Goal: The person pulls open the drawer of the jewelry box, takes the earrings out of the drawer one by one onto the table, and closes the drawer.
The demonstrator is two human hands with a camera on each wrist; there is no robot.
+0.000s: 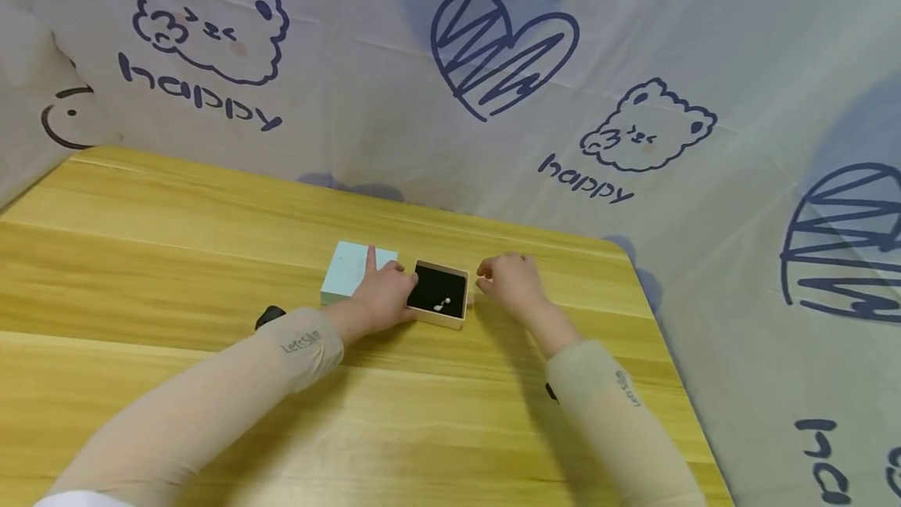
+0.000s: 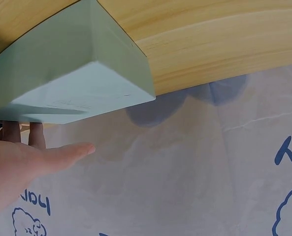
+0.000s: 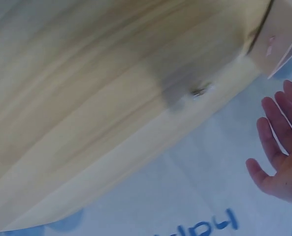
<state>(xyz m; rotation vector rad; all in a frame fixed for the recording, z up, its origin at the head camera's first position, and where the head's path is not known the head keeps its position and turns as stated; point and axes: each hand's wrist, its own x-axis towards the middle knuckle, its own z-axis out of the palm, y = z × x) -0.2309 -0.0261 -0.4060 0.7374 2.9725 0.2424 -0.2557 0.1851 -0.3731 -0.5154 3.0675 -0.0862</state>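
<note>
A small open-topped box (image 1: 428, 317) with pale pink walls and a black lining lies on the table. On the lining is a tiny piece with white, pearl-like ends (image 1: 442, 304). My left hand (image 1: 382, 297) grips the box's left edge, one finger pointing away over the light blue box (image 1: 345, 268) beside it. Just right of the open box, my right hand (image 1: 515, 285) hovers with loosely bent fingers; I see nothing in them. A small shiny piece (image 3: 200, 91) lies on the table near that hand in the right wrist view, its kind too blurred to tell.
The wooden table (image 1: 422, 429) ends at a white cloth (image 1: 366, 100) printed with bears and hearts. A short pink tab (image 1: 470, 300) sticks out of the open box's right side. A dark object (image 1: 270, 316) shows partly behind the left sleeve.
</note>
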